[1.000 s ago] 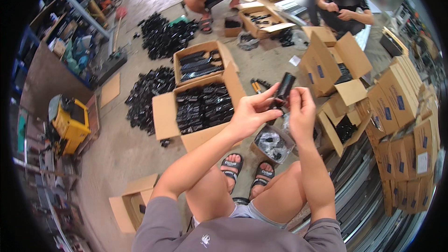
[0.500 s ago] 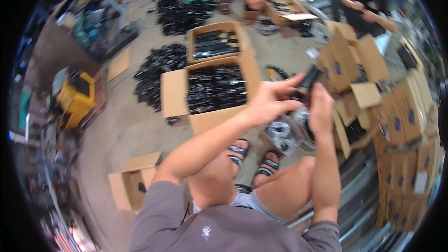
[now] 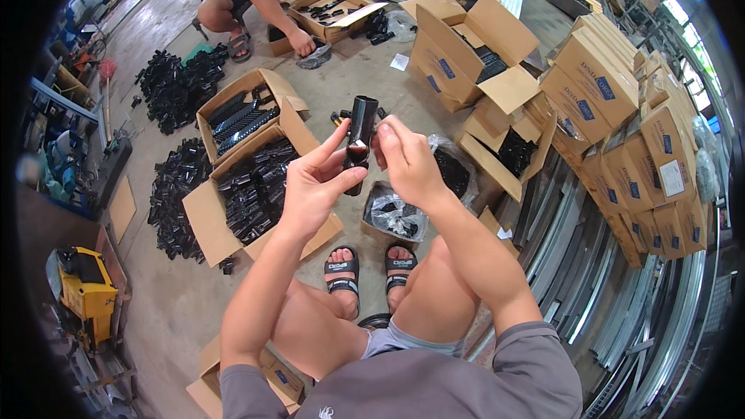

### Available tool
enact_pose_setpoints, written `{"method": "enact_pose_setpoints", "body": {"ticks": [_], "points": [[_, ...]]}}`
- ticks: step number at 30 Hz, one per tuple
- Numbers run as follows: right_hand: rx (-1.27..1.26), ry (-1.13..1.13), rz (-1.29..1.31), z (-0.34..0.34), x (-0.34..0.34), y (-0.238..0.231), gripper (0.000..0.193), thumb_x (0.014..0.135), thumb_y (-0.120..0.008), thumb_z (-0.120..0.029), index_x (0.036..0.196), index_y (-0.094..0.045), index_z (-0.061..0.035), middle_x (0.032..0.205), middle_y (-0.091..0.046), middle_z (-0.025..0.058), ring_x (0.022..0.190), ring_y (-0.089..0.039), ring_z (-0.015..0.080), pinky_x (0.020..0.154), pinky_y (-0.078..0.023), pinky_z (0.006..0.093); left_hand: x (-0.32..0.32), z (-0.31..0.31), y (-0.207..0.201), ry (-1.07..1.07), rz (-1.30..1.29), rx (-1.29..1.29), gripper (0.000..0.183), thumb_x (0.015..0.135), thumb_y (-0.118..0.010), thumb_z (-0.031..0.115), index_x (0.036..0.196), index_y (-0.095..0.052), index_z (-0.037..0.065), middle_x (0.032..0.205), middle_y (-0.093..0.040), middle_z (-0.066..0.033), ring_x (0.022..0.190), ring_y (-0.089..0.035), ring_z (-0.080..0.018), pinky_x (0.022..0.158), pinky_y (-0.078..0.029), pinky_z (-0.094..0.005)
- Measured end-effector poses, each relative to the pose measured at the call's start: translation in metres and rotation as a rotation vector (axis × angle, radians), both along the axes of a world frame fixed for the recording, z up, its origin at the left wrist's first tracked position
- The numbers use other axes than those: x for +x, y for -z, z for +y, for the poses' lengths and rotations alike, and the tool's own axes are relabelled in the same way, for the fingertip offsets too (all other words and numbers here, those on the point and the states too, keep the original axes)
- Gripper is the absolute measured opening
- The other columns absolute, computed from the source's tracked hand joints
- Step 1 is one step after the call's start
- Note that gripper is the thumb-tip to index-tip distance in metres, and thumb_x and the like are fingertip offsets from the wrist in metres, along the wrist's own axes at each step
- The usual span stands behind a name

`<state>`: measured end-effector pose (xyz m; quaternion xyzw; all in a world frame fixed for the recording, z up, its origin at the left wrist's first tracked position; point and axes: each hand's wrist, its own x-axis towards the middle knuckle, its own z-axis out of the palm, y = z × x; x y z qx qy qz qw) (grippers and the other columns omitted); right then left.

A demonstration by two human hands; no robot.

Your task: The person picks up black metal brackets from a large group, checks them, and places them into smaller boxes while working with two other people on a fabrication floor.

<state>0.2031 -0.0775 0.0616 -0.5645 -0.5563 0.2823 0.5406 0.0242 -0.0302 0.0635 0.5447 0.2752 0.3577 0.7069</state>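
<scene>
Both hands pinch a black tube fitting (image 3: pixel 360 140) upright at chest height: left hand (image 3: pixel 314 186) clamped round its lower body to steady it, right hand (image 3: pixel 407 163) w/ fingertips closed on its side, above a plastic-lined box (image 3: pixel 392 213) of parts btwn the feet.

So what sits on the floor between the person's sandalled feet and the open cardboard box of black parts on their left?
In the head view, only bare concrete floor lies between the sandalled feet and the open cardboard box.
</scene>
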Motion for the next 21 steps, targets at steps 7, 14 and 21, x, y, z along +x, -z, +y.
{"method": "enact_pose_setpoints", "body": {"ticks": [7, 14, 21], "points": [[0.071, 0.046, -0.106, 0.001, -0.002, -0.002, 0.022, 0.103, -0.046, -0.019, 0.098, -0.055, -0.0002, 0.073, -0.062, 0.0153, 0.062, -0.062, 0.0241, 0.058, -0.046, 0.0376, -0.001, 0.003, 0.005, 0.013, -0.025, 0.001, 0.073, 0.085, -0.071, -0.010, 0.150, -0.047, 0.014, 0.119, -0.069, -0.0073, 0.099, -0.062, -0.0077, 0.087, -0.053, -0.0266], [-0.443, -0.146, 1.008, 0.003, -0.002, 0.001, 0.035, 0.105, -0.046, -0.032, 0.075, -0.045, -0.0131, 0.065, -0.034, -0.0072, 0.051, -0.031, 0.0063, 0.048, -0.027, 0.0257, -0.001, 0.005, 0.008, 0.022, 0.049, 0.035, 0.071, 0.084, -0.072, -0.010, 0.148, -0.050, 0.013, 0.119, -0.069, -0.0042, 0.099, -0.059, -0.0048, 0.085, -0.052, -0.0250], [-0.465, -0.019, 0.859, 0.003, 0.035, 0.020, 0.036, 0.104, -0.050, -0.036, 0.079, -0.052, -0.0111, 0.061, -0.035, -0.0065, 0.051, -0.031, 0.0063, 0.048, -0.028, 0.0246, -0.038, 0.048, 0.011, -0.082, 0.790, 0.493, 0.066, 0.078, -0.075, -0.004, 0.138, -0.062, 0.022, 0.096, -0.073, 0.0013, 0.081, -0.053, -0.0013, 0.079, -0.049, -0.0221]]}}
